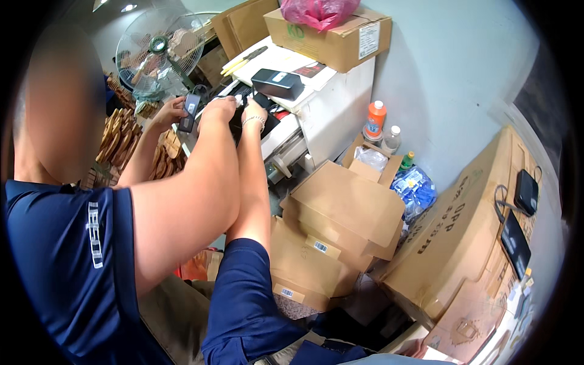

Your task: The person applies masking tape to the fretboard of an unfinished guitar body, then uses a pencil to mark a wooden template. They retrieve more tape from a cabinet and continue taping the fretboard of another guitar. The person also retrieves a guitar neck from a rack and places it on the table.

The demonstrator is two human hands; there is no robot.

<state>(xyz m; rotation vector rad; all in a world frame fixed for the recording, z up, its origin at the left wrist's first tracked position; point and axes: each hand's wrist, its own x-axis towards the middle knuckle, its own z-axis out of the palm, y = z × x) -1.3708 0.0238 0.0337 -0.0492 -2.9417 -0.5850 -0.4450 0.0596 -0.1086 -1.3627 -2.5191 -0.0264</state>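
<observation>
My left hand, with a bracelet at the wrist, reaches out to a cluttered white table and rests on black items there; its fingers are hidden behind the hand. My right hand is out of view. A person in a navy shirt stands close on my left. That person's near hand is right beside mine, and the far hand holds a small black device. A black rectangular case lies just beyond my hand.
A cardboard box with a pink bag sits on the table's far end. A fan and stacked wooden pieces are at left. Open cartons, bottles and a large carton bearing black devices crowd the floor.
</observation>
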